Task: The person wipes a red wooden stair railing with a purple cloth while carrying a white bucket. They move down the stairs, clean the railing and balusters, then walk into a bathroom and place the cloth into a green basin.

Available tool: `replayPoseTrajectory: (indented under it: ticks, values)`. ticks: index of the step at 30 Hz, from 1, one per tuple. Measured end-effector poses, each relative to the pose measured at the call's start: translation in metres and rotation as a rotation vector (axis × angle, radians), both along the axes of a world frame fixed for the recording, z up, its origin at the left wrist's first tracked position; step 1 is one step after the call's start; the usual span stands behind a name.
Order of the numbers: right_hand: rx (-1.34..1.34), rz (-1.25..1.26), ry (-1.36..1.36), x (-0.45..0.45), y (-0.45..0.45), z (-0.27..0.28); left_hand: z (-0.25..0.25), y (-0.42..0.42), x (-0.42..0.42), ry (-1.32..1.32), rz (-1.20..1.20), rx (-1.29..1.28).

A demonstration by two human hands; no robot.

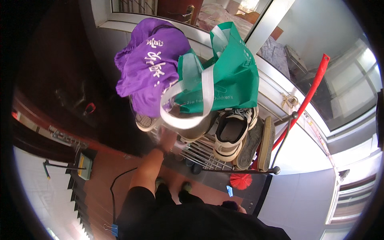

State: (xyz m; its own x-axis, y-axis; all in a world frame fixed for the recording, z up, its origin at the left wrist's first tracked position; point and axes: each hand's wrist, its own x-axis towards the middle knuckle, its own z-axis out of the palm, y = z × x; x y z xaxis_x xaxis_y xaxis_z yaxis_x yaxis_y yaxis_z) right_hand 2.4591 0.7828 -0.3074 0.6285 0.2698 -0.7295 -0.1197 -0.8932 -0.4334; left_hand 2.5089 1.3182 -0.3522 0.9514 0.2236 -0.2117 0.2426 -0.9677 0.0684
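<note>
My left hand (pixel 168 136) reaches to the metal shoe rack (pixel 198 156), beside shoes under the bags; it is blurred and partly hidden, so its grip cannot be told. Low by my black clothing, my right hand (pixel 241 209) shows only in part, next to a dark purple item (pixel 229 205). A purple cloth bag (pixel 156 60) with white writing lies on the rack's top. Against it leans a green tote bag (pixel 237 78) with white handles. To the right stand a white and black sneaker (pixel 229 144) and a pair of grey shoes with tan soles (pixel 265 147).
A long red handle (pixel 312 87) leans behind the rack's right end. A red round brush (pixel 241 181) and a blue scrap (pixel 229 191) lie on the floor below. Windows (pixel 330 99) run behind the rack. A black cable (pixel 111 192) crosses the floor at left.
</note>
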Motion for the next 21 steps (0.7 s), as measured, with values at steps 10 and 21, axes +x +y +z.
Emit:
replayPoseTrajectory:
  ticks: [10,21]
  values:
    - [0.022,-0.084,-0.010,-0.024,0.041,0.012,-0.065,0.030,0.008,-0.501,0.075,-0.273]
    - [0.345,0.499,-0.225,-0.012,0.062,-0.030,0.066,-0.055,-0.152,-0.263,0.814,-1.391]
